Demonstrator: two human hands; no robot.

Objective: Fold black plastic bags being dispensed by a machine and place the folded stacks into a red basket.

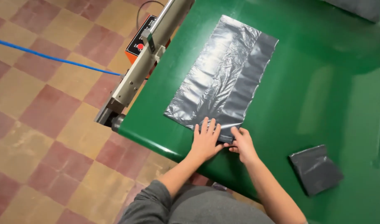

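A long grey plastic bag (225, 74) lies flat on the green belt (322, 83), its length running away from me. My left hand (205, 140) rests palm down with fingers spread on the bag's near end. Beside it, my right hand (241, 143) pinches the near right corner of the same bag between thumb and fingers.
A folded grey bag (315, 169) lies on the belt to the right of my right forearm. A metal side rail (146, 58) with an orange control box (139, 43) runs along the belt's left edge. A blue cable (53, 57) crosses the checkered tile floor (44, 124).
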